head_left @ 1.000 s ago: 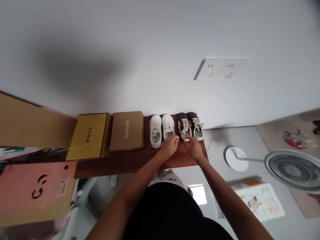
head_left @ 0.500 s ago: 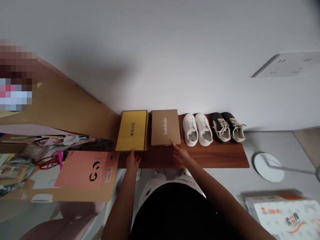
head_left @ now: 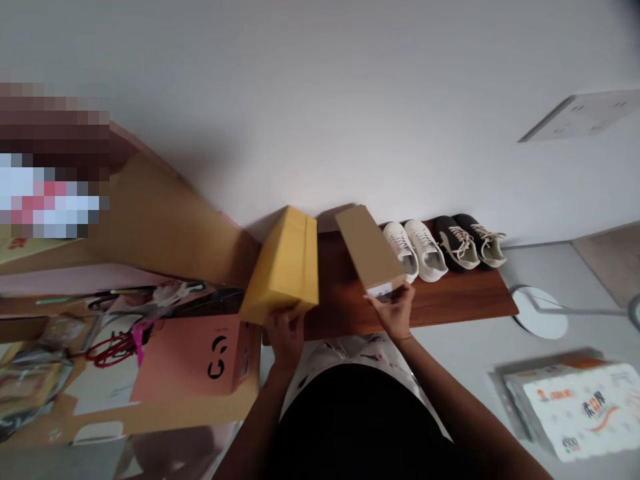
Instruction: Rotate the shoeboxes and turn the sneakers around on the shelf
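Note:
My left hand [head_left: 285, 333] grips the near end of a yellow shoe box [head_left: 287, 263], which is tilted up off the wooden shelf [head_left: 450, 300]. My right hand [head_left: 396, 310] holds the near end of a brown cardboard shoe box [head_left: 367, 247], also tilted with its far end raised. Both boxes lean to the left. To the right on the shelf stand a pair of white sneakers [head_left: 415, 248] and a pair of dark sneakers with cream laces [head_left: 470, 240], side by side against the wall.
A pink box with a black face print [head_left: 197, 357] lies left of me beside a large cardboard sheet [head_left: 150, 220] and assorted clutter. A white fan base [head_left: 540, 312] and a printed package [head_left: 580, 407] sit on the floor at right. A wall socket [head_left: 580, 113] is above.
My hands left the sneakers, moved left to the two boxes, took hold of their near ends and lifted both off the shelf. The view shifted left.

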Tool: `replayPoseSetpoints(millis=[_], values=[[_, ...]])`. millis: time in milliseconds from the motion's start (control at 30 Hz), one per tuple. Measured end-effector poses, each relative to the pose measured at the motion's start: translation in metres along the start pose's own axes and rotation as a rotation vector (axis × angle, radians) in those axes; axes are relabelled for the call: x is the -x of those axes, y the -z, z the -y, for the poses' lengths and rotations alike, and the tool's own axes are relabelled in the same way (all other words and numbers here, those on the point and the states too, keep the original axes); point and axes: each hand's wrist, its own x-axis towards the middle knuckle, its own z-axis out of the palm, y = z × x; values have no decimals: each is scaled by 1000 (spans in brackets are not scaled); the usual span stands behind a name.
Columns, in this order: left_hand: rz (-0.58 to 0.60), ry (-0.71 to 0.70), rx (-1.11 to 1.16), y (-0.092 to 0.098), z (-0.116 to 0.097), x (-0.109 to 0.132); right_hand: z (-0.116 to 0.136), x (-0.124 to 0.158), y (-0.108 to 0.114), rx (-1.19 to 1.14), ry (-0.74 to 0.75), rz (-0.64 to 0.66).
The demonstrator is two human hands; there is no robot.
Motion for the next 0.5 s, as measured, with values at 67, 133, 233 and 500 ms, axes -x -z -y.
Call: replayPoseSetpoints(millis=[67,133,233,500], values=[[192,-201,-214,-6,11,2,-3,8,-4,140,216,182],[369,-320,-365,-17,21,2,-10,16,-13,292,351,377],[544,-402,-480,-36,31,1,-23,25,-26,541,409,617],[674,-274,-504,-57,23,3,-35,2,-43,722,360,871]])
